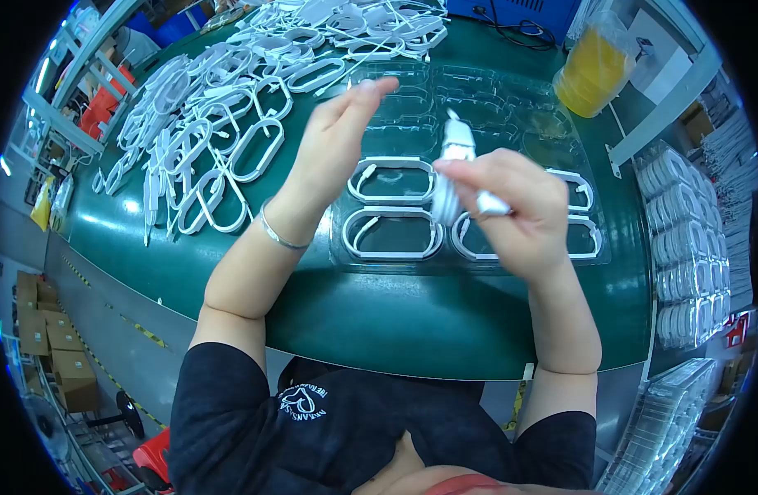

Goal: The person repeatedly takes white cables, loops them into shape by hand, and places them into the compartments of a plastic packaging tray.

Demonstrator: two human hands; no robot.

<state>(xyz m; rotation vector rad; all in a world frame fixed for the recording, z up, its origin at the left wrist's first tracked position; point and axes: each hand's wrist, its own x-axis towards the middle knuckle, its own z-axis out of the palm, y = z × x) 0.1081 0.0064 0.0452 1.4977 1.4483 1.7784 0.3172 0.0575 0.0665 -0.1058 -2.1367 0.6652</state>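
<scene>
My right hand (523,206) is closed on a looped white cable (447,198), held above the clear plastic tray (470,268). A white connector end (456,136) points up from the grip, and a short white piece sticks out below the fingers. To the left, my left hand (342,124) is raised over the tray's left edge with fingers stretched out, partly blurred, and nothing visible in them. White oval cable loops sit in the tray's front compartments, among them a front left loop (393,252) and one behind it (391,200). My right hand hides part of the right-hand loops.
Many white cable loops (255,153) lie piled on the green table (379,322) at left and back. A yellow roll (593,70) in plastic stands back right, near a blue box (519,18). Filled trays (684,247) are stacked at right, by a metal post (663,107).
</scene>
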